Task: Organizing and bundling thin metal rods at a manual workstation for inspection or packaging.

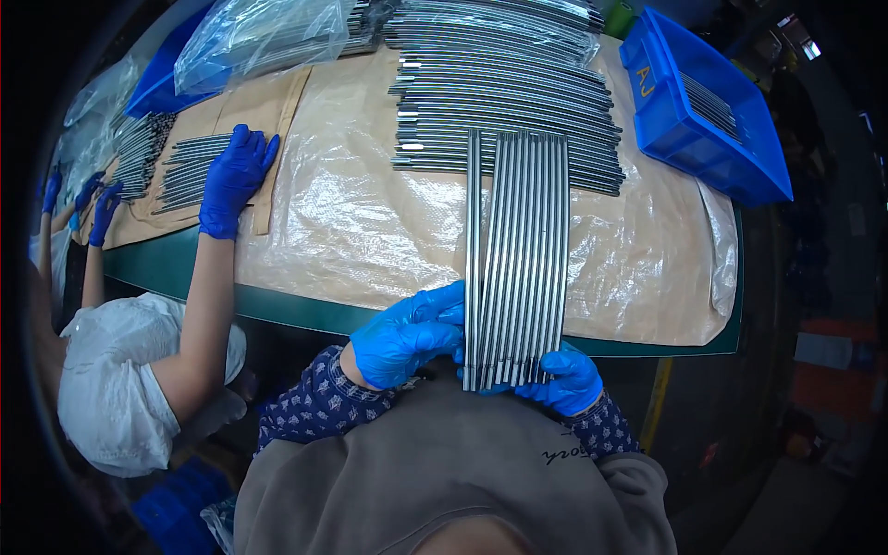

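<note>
A flat row of slim metal rods (pixel 527 240) lies side by side across my hands, pointing away from me over the table edge. My right hand (pixel 569 381), in a light blue glove, is closed round the near right end, its thumb on top. From the left, my left hand (pixel 412 335), gloved alike, grips the row's left edge; some fingers are hidden beneath. One or two rods on that side stand slightly apart from the others, with a narrow gap at the far end. Beyond the row, a wide layer of similar rods (pixel 504 111) lies crosswise on the table.
Crinkled plastic sheeting (pixel 351 213) covers the green-edged table (pixel 647 348). A blue bin (pixel 712 162) with rods stands at the far right. Plastic-wrapped rods (pixel 268 42) lie at the back. At left, a co-worker's dark-gloved hand (pixel 239 180) rests by another rod pile (pixel 190 171).
</note>
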`<state>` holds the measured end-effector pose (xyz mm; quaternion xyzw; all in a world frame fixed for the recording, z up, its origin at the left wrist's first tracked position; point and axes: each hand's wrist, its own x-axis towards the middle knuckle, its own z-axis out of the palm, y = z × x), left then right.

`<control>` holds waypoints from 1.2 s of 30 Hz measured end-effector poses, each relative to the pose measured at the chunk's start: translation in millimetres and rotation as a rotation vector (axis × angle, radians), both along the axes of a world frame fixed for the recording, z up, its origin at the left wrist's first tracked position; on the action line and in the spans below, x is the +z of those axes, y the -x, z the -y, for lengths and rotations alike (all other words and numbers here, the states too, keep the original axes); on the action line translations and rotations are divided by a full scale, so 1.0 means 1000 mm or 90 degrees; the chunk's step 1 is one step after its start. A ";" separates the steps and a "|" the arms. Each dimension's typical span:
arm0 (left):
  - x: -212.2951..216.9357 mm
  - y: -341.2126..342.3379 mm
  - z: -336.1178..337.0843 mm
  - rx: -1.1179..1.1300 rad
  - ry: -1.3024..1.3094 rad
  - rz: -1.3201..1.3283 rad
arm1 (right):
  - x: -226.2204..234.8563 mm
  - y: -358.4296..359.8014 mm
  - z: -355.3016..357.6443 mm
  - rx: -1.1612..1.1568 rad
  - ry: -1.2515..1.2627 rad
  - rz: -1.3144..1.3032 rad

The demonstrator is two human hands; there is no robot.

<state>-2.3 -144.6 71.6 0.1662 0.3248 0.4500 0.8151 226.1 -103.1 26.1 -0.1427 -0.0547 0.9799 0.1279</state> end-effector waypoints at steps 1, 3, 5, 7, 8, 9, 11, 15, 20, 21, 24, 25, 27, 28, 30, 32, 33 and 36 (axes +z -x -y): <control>0.006 0.000 -0.001 0.020 0.020 0.018 | 0.003 0.002 0.001 -0.020 -0.003 0.003; -0.009 0.002 0.004 0.039 0.029 0.045 | 0.013 0.005 0.000 -0.038 -0.006 0.005; -0.005 -0.001 0.000 0.064 0.054 0.061 | 0.008 0.001 0.001 -0.043 -0.020 0.005; -0.018 -0.002 -0.002 0.062 0.044 0.113 | 0.014 0.003 0.001 -0.059 -0.049 -0.015; -0.022 -0.003 -0.002 0.059 0.037 0.163 | 0.016 0.003 -0.001 -0.056 -0.050 -0.015; -0.024 -0.004 -0.003 0.074 0.017 0.179 | 0.019 0.002 -0.003 -0.042 -0.077 -0.023; -0.025 -0.003 -0.003 0.060 0.040 0.263 | 0.033 0.005 -0.008 -0.023 -0.157 0.013; -0.035 -0.007 -0.006 0.026 0.030 0.464 | 0.055 0.018 -0.015 -0.019 -0.265 0.079; -0.037 -0.008 -0.007 0.066 0.099 0.549 | 0.042 0.000 -0.016 -0.003 -0.264 0.062; -0.034 -0.008 -0.007 0.049 0.076 0.509 | 0.043 0.001 -0.015 -0.011 -0.275 0.103; -0.050 -0.007 0.000 0.141 0.090 0.449 | 0.053 0.010 -0.016 0.003 -0.286 0.090; -0.040 -0.010 -0.003 0.123 0.100 0.434 | 0.051 0.008 -0.016 0.021 -0.287 0.088; -0.031 -0.011 -0.006 0.090 0.111 0.441 | 0.051 0.006 -0.013 -0.001 -0.292 0.081; -0.036 -0.010 -0.005 0.089 0.112 0.439 | 0.056 0.008 -0.011 -0.019 -0.286 0.091; -0.051 -0.007 -0.002 0.168 0.124 0.430 | 0.043 -0.002 -0.013 0.011 -0.318 0.105; -0.045 -0.009 -0.003 0.142 0.092 0.472 | 0.036 -0.007 -0.014 0.038 -0.351 0.123; -0.045 -0.010 -0.002 0.182 0.118 0.420 | 0.036 -0.009 -0.013 0.022 -0.374 0.119; -0.047 -0.010 -0.001 0.212 0.136 0.410 | 0.040 -0.008 -0.009 -0.021 -0.397 0.116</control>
